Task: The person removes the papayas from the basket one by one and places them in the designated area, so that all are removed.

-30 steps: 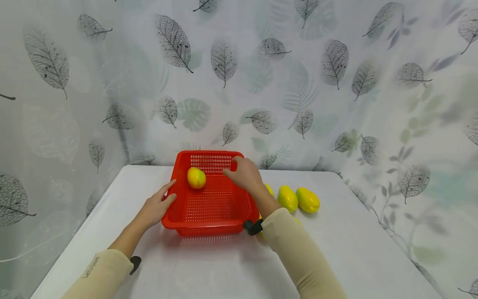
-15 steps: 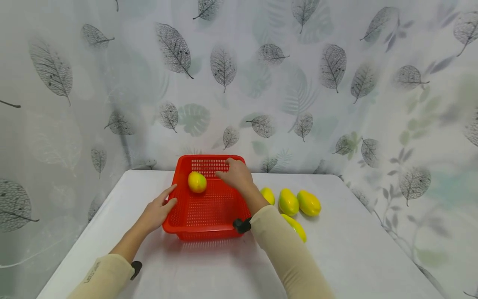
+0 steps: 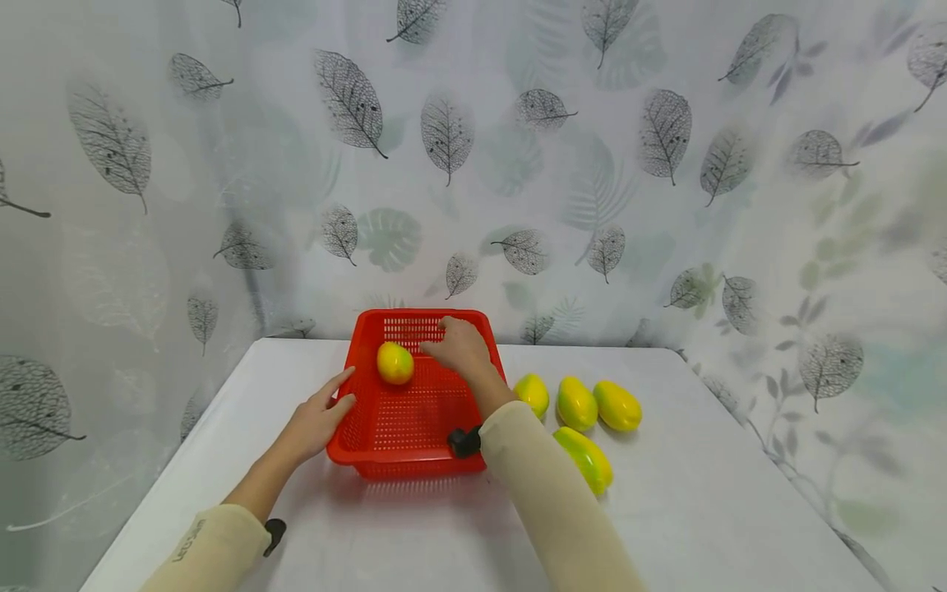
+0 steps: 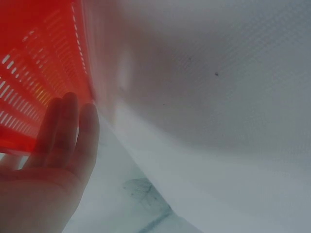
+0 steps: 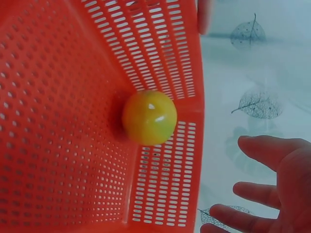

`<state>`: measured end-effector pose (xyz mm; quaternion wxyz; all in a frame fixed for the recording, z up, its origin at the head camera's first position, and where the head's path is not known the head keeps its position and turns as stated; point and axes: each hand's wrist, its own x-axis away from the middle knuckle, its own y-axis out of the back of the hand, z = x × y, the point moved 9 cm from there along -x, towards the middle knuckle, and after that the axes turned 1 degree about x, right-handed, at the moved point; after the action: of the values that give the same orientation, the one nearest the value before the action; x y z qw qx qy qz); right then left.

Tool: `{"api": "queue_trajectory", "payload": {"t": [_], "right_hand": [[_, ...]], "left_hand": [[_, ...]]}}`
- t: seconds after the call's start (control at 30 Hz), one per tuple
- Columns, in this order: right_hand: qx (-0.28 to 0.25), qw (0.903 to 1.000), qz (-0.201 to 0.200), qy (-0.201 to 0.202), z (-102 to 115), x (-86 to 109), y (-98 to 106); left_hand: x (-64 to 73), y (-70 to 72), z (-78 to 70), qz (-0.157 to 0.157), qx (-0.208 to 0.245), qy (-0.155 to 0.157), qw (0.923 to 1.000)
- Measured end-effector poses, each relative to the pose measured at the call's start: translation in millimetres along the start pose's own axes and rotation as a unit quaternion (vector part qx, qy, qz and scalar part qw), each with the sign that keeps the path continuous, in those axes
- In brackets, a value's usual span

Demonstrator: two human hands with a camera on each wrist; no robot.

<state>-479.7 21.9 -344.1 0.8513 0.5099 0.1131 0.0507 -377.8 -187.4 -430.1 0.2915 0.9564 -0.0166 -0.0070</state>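
A red plastic basket [image 3: 414,427] with slotted walls stands on the white table. One yellow-green mango [image 3: 395,363] lies in its far left corner; the right wrist view shows the same mango [image 5: 149,118] against the walls. My left hand [image 3: 314,423] is at the basket's left side, fingers extended. In the left wrist view this hand [image 4: 60,160] has its straight fingers along the slotted wall. Over the right part of the basket is my right hand [image 3: 460,349], holding nothing. Its fingers are spread apart in the right wrist view, where the hand [image 5: 294,189] appears beyond the rim.
Right of the basket, several more mangoes lie on the table [image 3: 703,493]: a near one [image 3: 584,460], a far right one [image 3: 617,405] and others between. A curtain [image 3: 473,164] printed with leaves hangs behind the table and along both sides.
My right hand has moved left over the basket, uncovering more of the mangoes beside it. The left hand stays at the basket's side. The mango in the basket keeps its place.
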Motion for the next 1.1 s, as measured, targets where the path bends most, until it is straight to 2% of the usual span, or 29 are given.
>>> {"api": "queue_trajectory", "payload": {"t": [0.5, 0.73, 0.9, 1.1], "right_hand": [[-0.012, 0.9994, 0.021, -0.025, 6, -19.4, -25], [-0.017, 0.9988, 0.025, -0.038, 6, -24.3, -38], [-0.027, 0.9985, 0.020, -0.043, 8, -26.8, -44], [-0.036, 0.9975, 0.028, -0.054, 9, -27.1, -54]], "left_hand": [[-3.6, 3.3, 2.0, -0.008, -0.002, -0.001, 1.0000], [-2.5, 0.0, 2.4, -0.003, 0.004, 0.006, 1.0000], [-2.0, 2.4, 3.0, -0.012, -0.005, 0.010, 0.9999], [-2.6, 2.3, 2.7, -0.011, 0.004, 0.010, 0.9999]]}}
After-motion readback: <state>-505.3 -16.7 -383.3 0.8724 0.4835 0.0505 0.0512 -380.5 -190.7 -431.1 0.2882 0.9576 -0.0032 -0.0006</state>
